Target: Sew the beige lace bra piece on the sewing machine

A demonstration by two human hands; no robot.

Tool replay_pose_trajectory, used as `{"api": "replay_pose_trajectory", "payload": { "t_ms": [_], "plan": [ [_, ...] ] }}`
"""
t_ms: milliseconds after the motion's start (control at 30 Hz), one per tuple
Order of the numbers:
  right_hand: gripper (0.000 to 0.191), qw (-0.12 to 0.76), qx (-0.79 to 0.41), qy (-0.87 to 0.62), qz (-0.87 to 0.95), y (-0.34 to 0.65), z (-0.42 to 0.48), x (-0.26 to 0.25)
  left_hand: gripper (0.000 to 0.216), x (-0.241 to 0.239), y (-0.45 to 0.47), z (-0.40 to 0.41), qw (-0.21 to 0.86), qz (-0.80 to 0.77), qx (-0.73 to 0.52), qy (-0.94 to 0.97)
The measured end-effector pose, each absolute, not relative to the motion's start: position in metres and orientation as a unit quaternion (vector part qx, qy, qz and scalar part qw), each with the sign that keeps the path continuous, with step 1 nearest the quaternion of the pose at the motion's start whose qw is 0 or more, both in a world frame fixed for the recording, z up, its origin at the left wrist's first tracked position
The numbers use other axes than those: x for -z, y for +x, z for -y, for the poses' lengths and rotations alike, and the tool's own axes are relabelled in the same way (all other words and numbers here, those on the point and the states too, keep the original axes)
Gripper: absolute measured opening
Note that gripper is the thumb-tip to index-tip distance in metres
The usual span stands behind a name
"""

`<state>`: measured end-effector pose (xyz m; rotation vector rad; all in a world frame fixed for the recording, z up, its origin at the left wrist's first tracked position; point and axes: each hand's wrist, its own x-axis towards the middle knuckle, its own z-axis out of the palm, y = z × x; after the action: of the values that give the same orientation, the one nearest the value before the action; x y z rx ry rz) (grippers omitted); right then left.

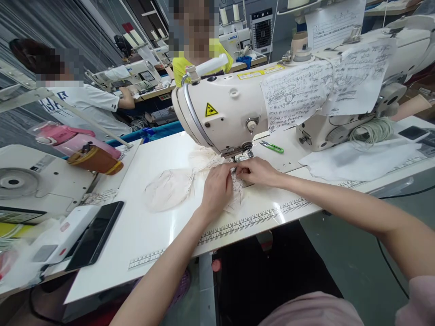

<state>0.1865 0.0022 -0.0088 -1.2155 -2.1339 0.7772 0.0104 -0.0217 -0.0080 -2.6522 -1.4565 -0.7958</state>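
A white industrial sewing machine [220, 104] stands over the table, its needle area right above my fingertips. Thin cream fabric [170, 188] lies gathered under and to the left of the presser foot, and a bunched part runs beneath my hands. My left hand [219, 186] rests on this fabric, fingers together and closed on its edge by the foot. Close on the other side, my right hand [257, 172] has its fingers curled in a pinch on the same cloth. The fingertips nearly meet, and the exact grip is partly hidden. Green thread snips [272, 147] lie behind my right hand.
A ruler strip [251, 222] runs along the table's front edge. At left are a black phone [97, 235], a brown cup [95, 159] and a pink bottle [74, 140]. White cloth [360, 158] lies at right. Two people sit at machines beyond.
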Motion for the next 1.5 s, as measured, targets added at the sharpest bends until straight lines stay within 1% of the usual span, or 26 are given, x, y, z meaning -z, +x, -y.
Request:
{"api": "replay_pose_trajectory", "payload": {
  "t_ms": [200, 367, 500, 600, 733, 800, 867, 967, 1033, 1133, 1233, 1367, 1433, 1500],
  "plan": [
    [0.009, 0.337, -0.312, -0.457, 0.762, 0.208, 0.019, 0.007, 0.021, 0.003, 0.021, 0.023, -0.049, 0.429, 0.243, -0.869],
    [0.01, 0.368, -0.306, -0.466, 0.744, 0.225, 0.021, 0.01, 0.016, 0.0, 0.029, 0.02, -0.043, 0.421, 0.228, -0.877],
    [0.01, 0.364, -0.294, -0.485, 0.739, 0.24, 0.012, 0.011, 0.019, 0.005, 0.031, 0.018, -0.037, 0.435, 0.242, -0.866],
    [0.01, 0.368, -0.257, -0.532, 0.718, 0.258, -0.002, 0.013, 0.02, 0.007, 0.029, 0.018, -0.041, 0.455, 0.254, -0.853],
    [0.012, 0.369, -0.145, -0.597, 0.698, 0.278, -0.023, 0.015, 0.021, 0.009, 0.025, 0.017, -0.045, 0.474, 0.262, -0.84],
    [0.02, 0.328, -0.083, -0.6, 0.725, 0.277, -0.028, 0.015, 0.022, 0.011, 0.024, 0.017, -0.045, 0.477, 0.263, -0.837],
    [0.029, 0.238, -0.038, -0.602, 0.761, 0.27, -0.03, 0.012, 0.021, 0.013, 0.023, 0.016, -0.043, 0.48, 0.264, -0.835],
    [0.029, 0.118, -0.012, -0.614, 0.78, 0.253, -0.028, 0.007, 0.021, 0.017, 0.023, 0.016, -0.039, 0.485, 0.267, -0.832],
    [0.03, 0.081, -0.009, -0.625, 0.776, 0.244, -0.027, 0.003, 0.02, 0.018, 0.023, 0.017, -0.038, 0.486, 0.27, -0.83],
    [0.037, 0.031, 0.003, -0.633, 0.774, 0.238, -0.027, -0.002, 0.018, 0.019, 0.023, 0.017, -0.043, 0.488, 0.28, -0.826],
    [0.037, 0.008, 0.018, -0.634, 0.773, 0.24, -0.028, -0.007, 0.014, 0.019, 0.023, 0.017, -0.049, 0.498, 0.293, -0.815],
    [0.037, 0.017, 0.043, -0.63, 0.775, 0.246, -0.026, -0.008, 0.015, 0.021, 0.025, 0.018, -0.042, 0.518, 0.294, -0.802],
    [0.04, 0.037, 0.055, -0.625, 0.778, 0.25, -0.022, -0.002, 0.015, 0.022, 0.026, 0.019, -0.033, 0.523, 0.285, -0.803],
    [0.041, 0.101, 0.037, -0.61, 0.785, 0.255, -0.02, 0.01, 0.015, 0.024, 0.026, 0.02, -0.021, 0.526, 0.275, -0.805]
  ]
}}
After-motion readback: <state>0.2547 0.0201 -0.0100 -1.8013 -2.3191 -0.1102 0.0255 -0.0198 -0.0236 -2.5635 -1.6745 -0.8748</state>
